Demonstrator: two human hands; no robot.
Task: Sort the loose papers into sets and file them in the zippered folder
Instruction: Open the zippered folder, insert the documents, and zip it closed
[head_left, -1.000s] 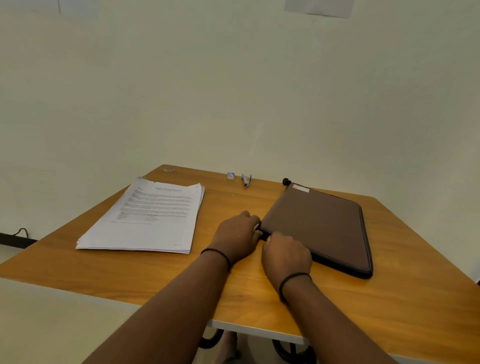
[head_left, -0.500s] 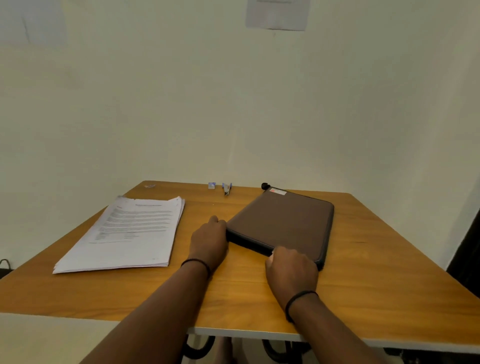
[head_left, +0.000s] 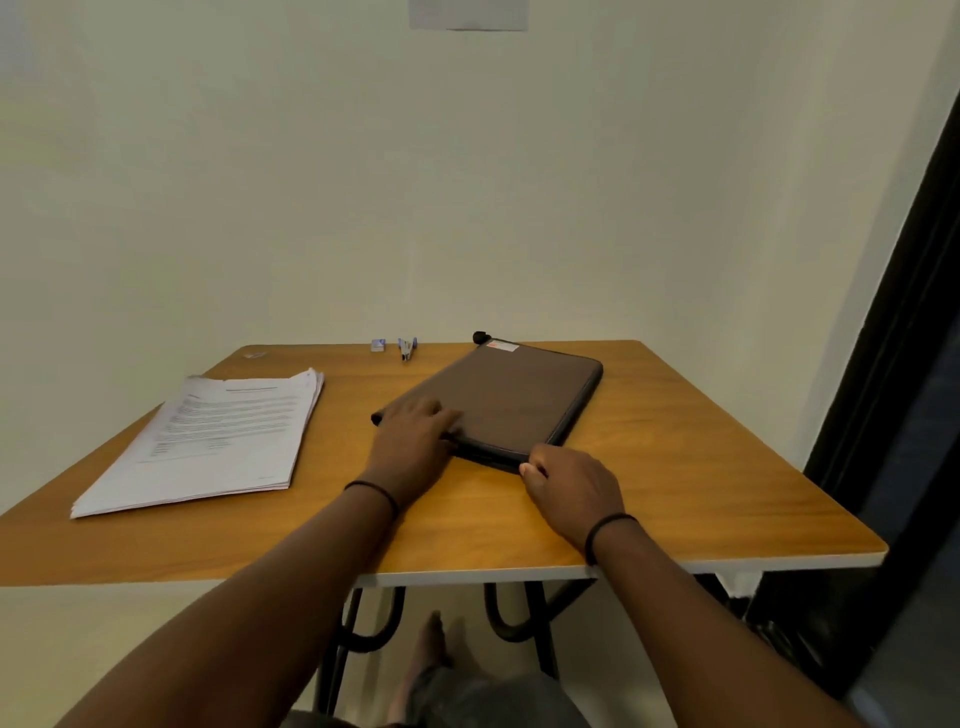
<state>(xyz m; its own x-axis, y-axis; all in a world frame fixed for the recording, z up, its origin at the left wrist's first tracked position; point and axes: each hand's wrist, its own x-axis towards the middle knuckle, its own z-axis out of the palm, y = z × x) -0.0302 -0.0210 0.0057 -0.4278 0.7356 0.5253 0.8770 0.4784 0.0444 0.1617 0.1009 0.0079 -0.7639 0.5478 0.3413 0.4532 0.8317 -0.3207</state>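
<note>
Right now the flat brown zippered fabric folder lies closed on the orange-brown wooden table. It sits at about 1 o'clock from the middle of the table, turned at a slant, with its far corner pointing toward 12 o'clock.

The left hand lies flat on the near left corner of the folder. Its fingers are spread out and almost straight, pressing on the top, and they are not wrapped around anything.

The right hand is at the near right corner of the folder, at about 5 o'clock from the folder's middle. Its fingers are curled at the folder's dark edge, and the thumb touches that corner. I cannot tell if it is pinching a zipper pull.

The thick stack of white printed papers lies at 9 o'clock on the table, well apart from the folder.

At 12 o'clock, near the wall, are a small blue and silver stapler and a tiny blue box just beside it.
</note>
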